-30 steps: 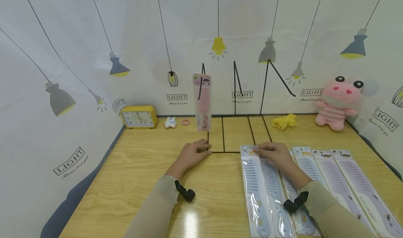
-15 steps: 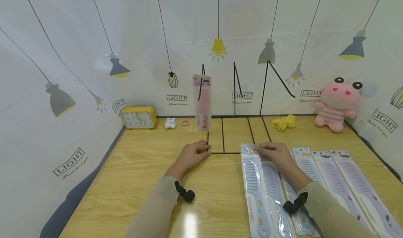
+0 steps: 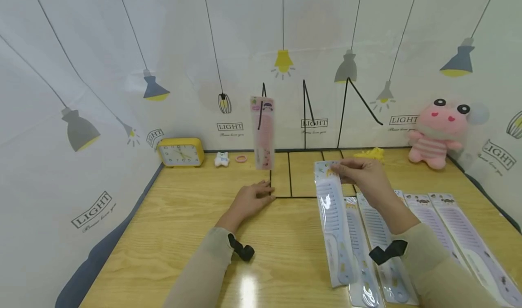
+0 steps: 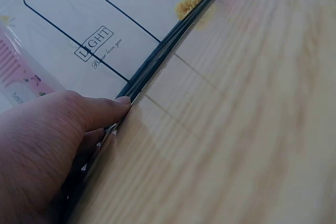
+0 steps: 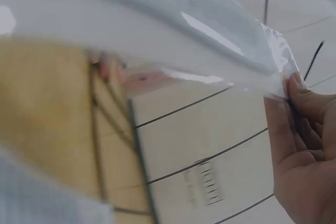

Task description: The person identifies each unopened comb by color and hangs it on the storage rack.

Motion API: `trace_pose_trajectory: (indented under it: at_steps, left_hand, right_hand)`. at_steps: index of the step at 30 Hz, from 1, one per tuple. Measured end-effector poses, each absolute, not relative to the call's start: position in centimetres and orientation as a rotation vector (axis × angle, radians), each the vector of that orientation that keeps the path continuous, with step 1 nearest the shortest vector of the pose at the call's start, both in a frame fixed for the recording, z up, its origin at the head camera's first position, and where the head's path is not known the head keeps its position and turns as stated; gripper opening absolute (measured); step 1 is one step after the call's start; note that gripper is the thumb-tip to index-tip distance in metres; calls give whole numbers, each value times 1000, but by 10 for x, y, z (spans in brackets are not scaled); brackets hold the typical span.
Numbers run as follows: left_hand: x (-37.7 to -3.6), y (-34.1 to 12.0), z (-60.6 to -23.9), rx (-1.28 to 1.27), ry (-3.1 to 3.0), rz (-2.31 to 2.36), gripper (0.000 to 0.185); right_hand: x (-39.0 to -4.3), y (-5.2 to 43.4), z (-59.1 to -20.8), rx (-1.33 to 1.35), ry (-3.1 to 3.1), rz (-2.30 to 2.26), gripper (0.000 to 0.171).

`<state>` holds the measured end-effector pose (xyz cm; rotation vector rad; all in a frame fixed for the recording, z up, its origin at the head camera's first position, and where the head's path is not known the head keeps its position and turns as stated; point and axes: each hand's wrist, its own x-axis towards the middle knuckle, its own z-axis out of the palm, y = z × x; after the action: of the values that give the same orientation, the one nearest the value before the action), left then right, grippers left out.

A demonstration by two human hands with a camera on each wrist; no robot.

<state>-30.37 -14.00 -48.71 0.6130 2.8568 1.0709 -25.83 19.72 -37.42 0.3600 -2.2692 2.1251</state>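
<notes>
Left hand (image 3: pixel 249 200) lies flat, fingers relaxed, on the desk (image 3: pixel 171 217), touching the base of the black wire rack (image 3: pixel 289 172); a pink packaged comb (image 3: pixel 262 131) hangs on the rack at its 12 o'clock. Right hand (image 3: pixel 363 174), at 3 o'clock of the left, pinches the top of a blue packaged comb (image 3: pixel 332 222), raised off the desk and hanging toward 6 o'clock. More packaged combs (image 3: pixel 440 226) lie flat at its 4 o'clock.

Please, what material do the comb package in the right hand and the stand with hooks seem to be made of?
The blue comb package, pinched at its top by the right hand, looks like glossy clear plastic film over a printed card: it shows glare and wrinkles. The comb inside looks like matte plastic. The hook stand seems thin black-coated metal wire, though the finish is hard to tell.
</notes>
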Motion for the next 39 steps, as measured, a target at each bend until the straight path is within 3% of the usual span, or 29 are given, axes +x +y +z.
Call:
trace_pose_trajectory:
  at_steps: [8,21,39]
  left_hand:
    - [-302,-139,-484,614,2855,1072,39]
    - [-305,-141,-488,629,2851,1069,40]
    - [-305,-141,-489,628,2845,1087,40]
  right_hand:
    - [-255,186,-335,599,-2023,2076,19]
    - [-261,161,-303,556,-1964,1869,25]
    - [-287,152,-301,468,-2023,1763,30]
